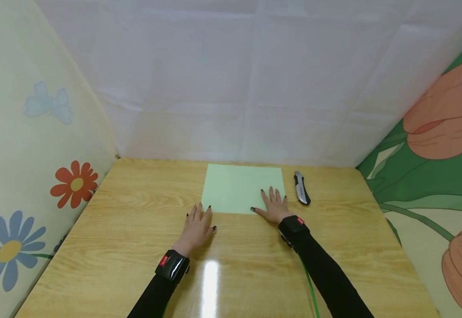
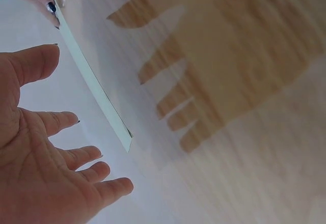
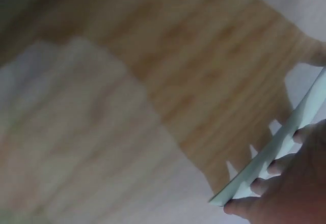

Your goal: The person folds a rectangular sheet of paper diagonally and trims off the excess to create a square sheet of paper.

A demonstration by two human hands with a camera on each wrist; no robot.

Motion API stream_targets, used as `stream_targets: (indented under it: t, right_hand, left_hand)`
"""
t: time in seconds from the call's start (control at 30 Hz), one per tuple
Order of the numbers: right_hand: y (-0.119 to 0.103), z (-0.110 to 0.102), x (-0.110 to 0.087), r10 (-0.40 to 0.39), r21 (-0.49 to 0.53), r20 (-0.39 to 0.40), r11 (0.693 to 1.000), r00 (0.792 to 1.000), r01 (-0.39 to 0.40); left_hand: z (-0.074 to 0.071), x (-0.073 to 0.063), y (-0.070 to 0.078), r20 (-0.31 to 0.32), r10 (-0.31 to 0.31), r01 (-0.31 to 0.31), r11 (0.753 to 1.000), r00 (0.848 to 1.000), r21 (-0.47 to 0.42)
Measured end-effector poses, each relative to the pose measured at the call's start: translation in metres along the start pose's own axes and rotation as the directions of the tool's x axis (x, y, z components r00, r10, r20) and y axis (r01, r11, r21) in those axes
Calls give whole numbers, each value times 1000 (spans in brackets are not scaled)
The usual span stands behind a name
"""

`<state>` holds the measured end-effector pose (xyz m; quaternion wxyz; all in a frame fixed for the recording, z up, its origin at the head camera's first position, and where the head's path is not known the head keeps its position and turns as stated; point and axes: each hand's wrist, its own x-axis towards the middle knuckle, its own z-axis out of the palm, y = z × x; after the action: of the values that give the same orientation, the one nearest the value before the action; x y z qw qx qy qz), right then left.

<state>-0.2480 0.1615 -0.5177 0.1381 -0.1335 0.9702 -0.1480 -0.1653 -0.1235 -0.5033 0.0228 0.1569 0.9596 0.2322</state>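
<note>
A pale green sheet of paper [image 1: 239, 187] lies flat on the wooden table [image 1: 147, 190]. My right hand [image 1: 275, 209] is over its near right corner with fingers spread; in the right wrist view the fingertips of that hand [image 3: 300, 178] meet the sheet [image 3: 285, 140]. Beside the near left corner is my left hand [image 1: 196, 226], fingers extended, holding nothing. The left wrist view shows this hand [image 2: 46, 152] palm-side with separated fingers, near the sheet's edge [image 2: 97, 86]. A grey and black utility knife [image 1: 302, 187] lies right of the paper.
A white cloth [image 1: 231, 88] hangs behind the table's far edge. Flower-printed cloths flank it on the left [image 1: 16, 154] and right [image 1: 429, 185]. A green cable [image 1: 311, 287] runs beneath the right forearm. Light glares off the tabletop near the front.
</note>
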Motion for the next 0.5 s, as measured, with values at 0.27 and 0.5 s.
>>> stream_targets:
  t: [0.27, 0.5]
  right_hand:
    - [-1, -1, -3, 18, -12, -6, 1000, 1000, -18]
    - [-7, -3, -8, 10, -46, -56, 999, 998, -13]
  left_hand:
    - [-1, -2, -2, 7, -31, 31, 999, 999, 12]
    - [-3, 0, 1, 5, -15, 15, 1000, 1000, 8]
